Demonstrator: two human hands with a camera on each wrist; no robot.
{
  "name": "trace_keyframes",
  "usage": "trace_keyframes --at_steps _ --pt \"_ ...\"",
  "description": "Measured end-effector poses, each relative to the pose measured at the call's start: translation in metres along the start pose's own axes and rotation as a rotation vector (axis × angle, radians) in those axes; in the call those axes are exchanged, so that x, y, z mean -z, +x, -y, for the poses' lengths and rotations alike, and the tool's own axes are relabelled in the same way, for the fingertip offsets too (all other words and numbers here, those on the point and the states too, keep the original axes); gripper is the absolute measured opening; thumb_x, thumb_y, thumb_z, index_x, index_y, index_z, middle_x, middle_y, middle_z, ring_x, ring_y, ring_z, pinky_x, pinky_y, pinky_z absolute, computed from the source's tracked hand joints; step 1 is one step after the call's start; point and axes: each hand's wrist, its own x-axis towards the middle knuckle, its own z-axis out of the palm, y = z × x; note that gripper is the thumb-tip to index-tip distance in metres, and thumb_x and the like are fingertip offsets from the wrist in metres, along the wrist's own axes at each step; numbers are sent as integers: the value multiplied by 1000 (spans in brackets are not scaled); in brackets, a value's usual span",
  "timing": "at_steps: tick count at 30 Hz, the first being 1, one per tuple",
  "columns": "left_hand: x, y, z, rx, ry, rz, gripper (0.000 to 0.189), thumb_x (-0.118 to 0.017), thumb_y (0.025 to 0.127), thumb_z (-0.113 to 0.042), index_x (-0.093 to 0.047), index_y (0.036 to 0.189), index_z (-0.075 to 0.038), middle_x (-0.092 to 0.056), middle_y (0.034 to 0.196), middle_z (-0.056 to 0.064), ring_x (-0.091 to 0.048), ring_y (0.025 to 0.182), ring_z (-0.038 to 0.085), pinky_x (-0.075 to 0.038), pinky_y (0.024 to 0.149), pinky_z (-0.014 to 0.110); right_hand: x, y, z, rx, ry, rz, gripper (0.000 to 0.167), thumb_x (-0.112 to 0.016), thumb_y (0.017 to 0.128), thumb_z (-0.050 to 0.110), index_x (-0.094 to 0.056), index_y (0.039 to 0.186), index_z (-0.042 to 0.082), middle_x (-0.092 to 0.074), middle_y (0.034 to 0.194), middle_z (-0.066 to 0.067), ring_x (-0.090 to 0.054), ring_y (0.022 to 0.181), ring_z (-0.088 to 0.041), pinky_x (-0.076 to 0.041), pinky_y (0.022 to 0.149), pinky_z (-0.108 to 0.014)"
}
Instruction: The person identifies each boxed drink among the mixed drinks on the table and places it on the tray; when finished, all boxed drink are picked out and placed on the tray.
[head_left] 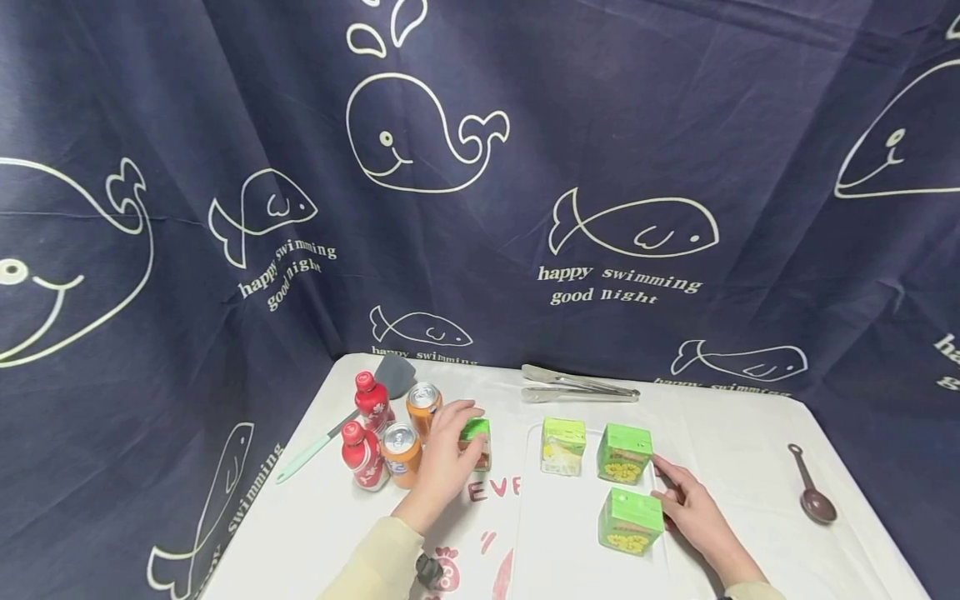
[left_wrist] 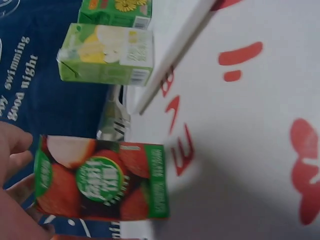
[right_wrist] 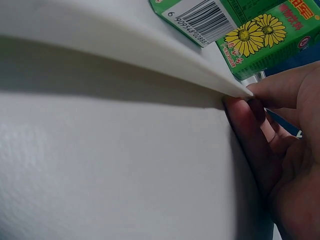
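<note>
My left hand (head_left: 447, 457) is at a small red-and-green drink carton (left_wrist: 102, 180) with fruit pictures. Its fingers are loosely spread about the carton's top, and the carton stands upright. In the right wrist view, my right hand (right_wrist: 285, 135) pinches the edge of a white tray (right_wrist: 165, 62), thumb above and a finger beneath. On that tray stand a pale green carton with a pear picture (head_left: 562, 448) and two green cartons with yellow flowers, one farther back (head_left: 624, 455) and one nearer (head_left: 630, 522).
Left of my left hand stand two orange cans (head_left: 401, 454) and two red bottles (head_left: 364, 457). A spatula (head_left: 322, 446) lies behind them. Metal tongs (head_left: 577, 385) lie at the back edge, and a dark brown measuring spoon (head_left: 813, 496) at far right. A dark blue curtain (head_left: 480, 250) hangs behind.
</note>
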Motion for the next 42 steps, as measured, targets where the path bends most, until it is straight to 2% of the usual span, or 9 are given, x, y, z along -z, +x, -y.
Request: trace_keyframes --at_steps 3,6,11,18,24,30,37,42 --pt "-2 -3 8 63 -38 -10 36 -75 93 -12 -69 129 -9 -56 146 9 -45 141 30 -36 119 52 0 0 -1 -1 0 1 67 -61 103 5 -29 162 -1 -39 146 -24 -57 73 -18 -53 58 -26" --pt "-4 -6 13 104 -78 -10 38 -74 95 -14 -68 132 -10 -53 150 10 -45 142 29 -41 116 52 0 0 0 -2 3 2 67 -61 103 5 -29 162 -1 -39 147 -23 -57 73 -18 -53 58 -26" --pt "-7 -12 20 144 -138 -20 37 -73 97 -18 -66 133 -12 -51 152 9 -47 142 30 -43 115 52 0 -1 0 -5 -3 -5 66 -61 103 6 -31 161 -1 -40 145 -23 -57 74 -18 -53 59 -26" --pt "-8 -17 25 201 -202 -1 39 -72 100 -22 -62 137 -16 -51 151 4 -51 136 23 -51 108 43 0 -1 0 -8 1 -8 66 -60 103 6 -30 162 0 -40 146 -21 -58 75 -18 -53 59 -26" --pt "-9 -23 25 248 -230 3 41 -70 101 -22 -57 141 -22 -52 149 2 -50 134 19 -44 114 46 0 -2 2 -6 6 -5 66 -61 103 6 -30 162 -1 -40 146 -23 -57 74 -18 -53 59 -26" --pt "-11 -27 27 245 -227 -9 47 -67 101 -12 -54 146 -17 -54 143 -1 -55 126 18 -47 110 46 0 -3 3 -2 13 -5 66 -61 103 5 -30 161 -1 -40 146 -23 -56 74 -18 -52 59 -25" --pt "-10 -27 32 214 -230 6 45 -66 103 -12 -55 143 -26 -56 138 -5 -57 119 14 -51 105 36 -1 -4 2 -6 12 -6 67 -61 102 4 -30 162 -1 -40 147 -23 -57 74 -18 -53 60 -25" --pt "-8 -27 37 179 -225 20 42 -66 103 -13 -56 142 -26 -56 137 -4 -57 121 14 -52 105 37 -1 -4 2 -4 5 -6 67 -61 103 5 -30 162 -1 -40 146 -23 -57 74 -18 -52 59 -25"
